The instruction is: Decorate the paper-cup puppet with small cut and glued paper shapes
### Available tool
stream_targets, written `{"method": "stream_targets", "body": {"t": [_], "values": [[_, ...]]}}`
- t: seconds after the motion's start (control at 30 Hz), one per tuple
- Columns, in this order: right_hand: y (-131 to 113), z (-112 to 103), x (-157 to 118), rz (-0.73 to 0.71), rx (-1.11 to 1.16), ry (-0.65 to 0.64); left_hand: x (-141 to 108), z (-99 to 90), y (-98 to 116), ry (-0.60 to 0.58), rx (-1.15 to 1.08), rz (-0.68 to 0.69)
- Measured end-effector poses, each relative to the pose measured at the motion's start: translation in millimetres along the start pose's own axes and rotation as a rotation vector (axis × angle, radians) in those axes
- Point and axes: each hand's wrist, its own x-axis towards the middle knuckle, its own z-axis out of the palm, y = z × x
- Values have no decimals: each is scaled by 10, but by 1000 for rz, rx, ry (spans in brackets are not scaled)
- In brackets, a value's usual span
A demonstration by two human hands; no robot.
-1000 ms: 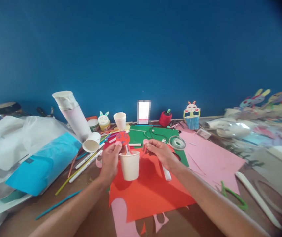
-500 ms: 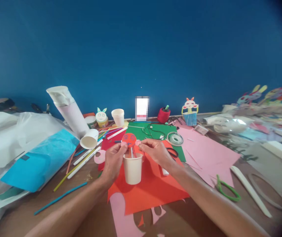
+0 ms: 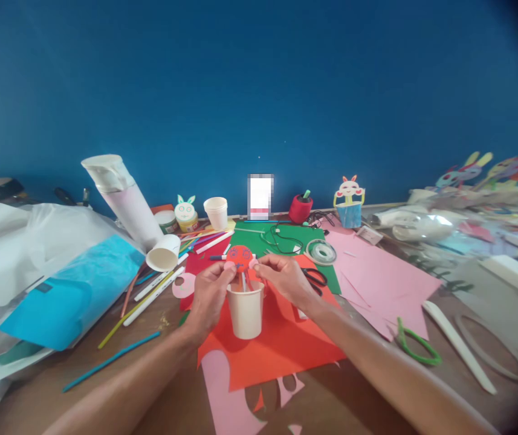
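A round red paper face [image 3: 239,256] with blue drawn features stands above a white paper cup [image 3: 246,315], on a pale stick [image 3: 243,281] that goes down into the cup. My left hand [image 3: 208,295] pinches a small pink paper circle [image 3: 229,266] at the lower left edge of the face. On the other side, my right hand [image 3: 282,279] holds a second pink circle [image 3: 252,264] between thumb and fingers, against the lower right edge. Whether the circles are fixed to the face I cannot tell. Under the cup lies an orange paper sheet [image 3: 281,356].
Black-handled scissors [image 3: 317,278] and a tape roll [image 3: 321,252] lie beyond my right hand. On the left are a tipped paper cup [image 3: 163,254], a blue pipe cleaner [image 3: 111,361] and several markers. Pink paper [image 3: 381,284] covers part of the right side.
The face and cup have shifted slightly to the right. The left pink circle has moved a little right with my fingers. Both hands keep their pinch.
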Motion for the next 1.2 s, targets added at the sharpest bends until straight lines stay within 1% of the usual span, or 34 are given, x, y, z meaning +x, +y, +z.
{"method": "stream_targets", "body": {"t": [0.13, 0.3, 0.5, 0.97, 1.2], "values": [[24, 19, -7, 23, 29, 5, -10, -1, 12, 6, 39, -16], [21, 43, -41, 27, 87, 44, -1, -23, -3, 28, 115, 19], [31, 85, -57, 14, 172, 62, -3, -12, -10, 33, 90, 25], [159, 148, -65, 8, 207, 89, -12, -2, -56, 32, 89, 31], [146, 158, -78, 10, 204, 91, -29, 9, -56, 21, 52, 19]]}}
